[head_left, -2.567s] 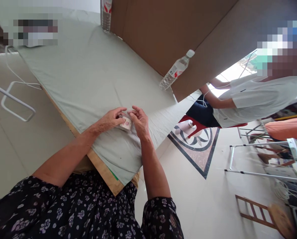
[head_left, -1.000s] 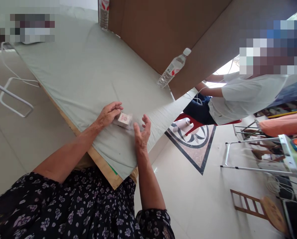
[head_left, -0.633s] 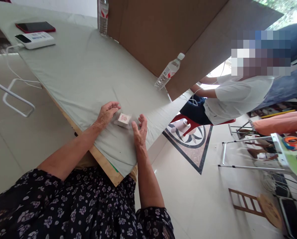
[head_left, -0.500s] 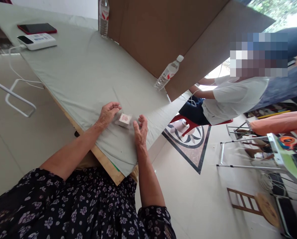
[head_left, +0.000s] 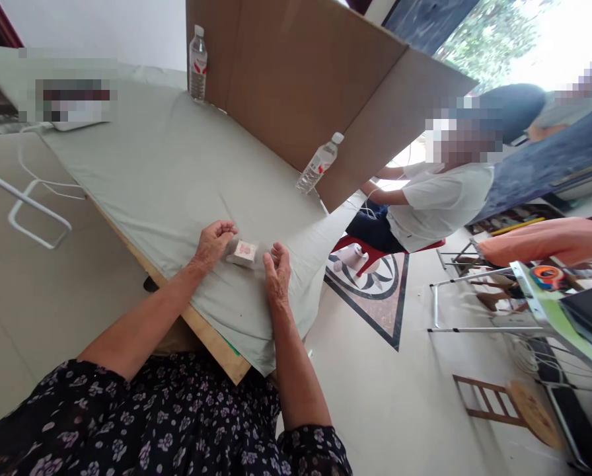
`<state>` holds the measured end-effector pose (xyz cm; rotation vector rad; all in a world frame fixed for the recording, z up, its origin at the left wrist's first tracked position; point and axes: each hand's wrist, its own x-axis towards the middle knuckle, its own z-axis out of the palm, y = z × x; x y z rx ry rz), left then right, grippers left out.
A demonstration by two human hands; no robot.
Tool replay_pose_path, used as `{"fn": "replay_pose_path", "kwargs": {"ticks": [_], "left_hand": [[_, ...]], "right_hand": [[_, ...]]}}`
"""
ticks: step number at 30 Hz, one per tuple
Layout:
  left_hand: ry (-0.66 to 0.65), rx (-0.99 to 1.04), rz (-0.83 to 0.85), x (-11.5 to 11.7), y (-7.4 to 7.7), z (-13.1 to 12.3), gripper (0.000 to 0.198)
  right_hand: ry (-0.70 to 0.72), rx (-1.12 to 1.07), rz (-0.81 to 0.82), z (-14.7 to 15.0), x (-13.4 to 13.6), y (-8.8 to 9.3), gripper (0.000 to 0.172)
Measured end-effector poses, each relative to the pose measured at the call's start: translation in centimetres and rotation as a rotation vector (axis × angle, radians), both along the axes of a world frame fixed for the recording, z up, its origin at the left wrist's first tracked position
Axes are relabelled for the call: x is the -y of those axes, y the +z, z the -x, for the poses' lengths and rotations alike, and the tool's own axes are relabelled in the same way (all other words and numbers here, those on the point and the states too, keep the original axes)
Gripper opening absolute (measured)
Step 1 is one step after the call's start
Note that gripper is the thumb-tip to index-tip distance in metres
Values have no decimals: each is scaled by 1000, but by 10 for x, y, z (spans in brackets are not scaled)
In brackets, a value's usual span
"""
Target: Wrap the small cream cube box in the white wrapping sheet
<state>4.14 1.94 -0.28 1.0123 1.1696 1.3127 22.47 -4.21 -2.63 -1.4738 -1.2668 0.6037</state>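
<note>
A small white box (head_left: pixel 244 253) with a red print lies on the grey-green cloth of the table (head_left: pixel 167 165), near its front edge. My left hand (head_left: pixel 213 242) rests on the cloth against the box's left end, fingers curled in, gripping that end. My right hand (head_left: pixel 277 272) sits just right of the box with its palm turned toward it. Its fingers are loosely bent and apart, and nothing is in them. A narrow gap shows between its fingertips and the box.
A large brown cardboard sheet (head_left: pixel 300 86) stands along the table's far side, with two plastic water bottles (head_left: pixel 197 63) (head_left: pixel 318 164) against it. A person in a white shirt (head_left: pixel 439 198) sits on a red stool beyond the table. Metal racks and a wooden stool (head_left: pixel 514 403) stand on the tiled floor.
Both hands were closed round the box at first. My right hand let go, opened, then drew back close to it. My left hand stayed on the box. The view has tilted upward.
</note>
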Motion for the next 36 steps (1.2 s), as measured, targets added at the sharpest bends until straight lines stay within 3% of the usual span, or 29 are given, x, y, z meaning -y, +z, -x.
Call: {"fn": "replay_pose_path", "kwargs": {"ticks": [6, 11, 15, 18, 22, 28, 32, 36], "left_hand": [[11, -12, -1, -1, 0, -1, 34], [-7, -34, -8, 2, 1, 2, 40], [-115, 2, -35, 6, 8, 7, 51], [-157, 25, -25, 8, 13, 8, 59], [-189, -5, 10, 9, 13, 7, 59], [-227, -50, 19, 12, 13, 5, 56], [-213, -47, 27, 13, 16, 5, 55], [-218, -43, 27, 13, 17, 5, 56]], "right_hand": [[30, -5, -1, 1, 4, 3, 70], [221, 31, 64, -5, 0, 5, 97], [398, 97, 85, -7, -13, 8, 110], [457, 147, 69, -5, -20, 8, 101], [417, 140, 70, -2, -20, 5, 83], [365, 176, 67, -2, -16, 4, 75], [390, 207, -24, -4, -11, 10, 70], [354, 349, -166, -6, -5, 27, 36]]}}
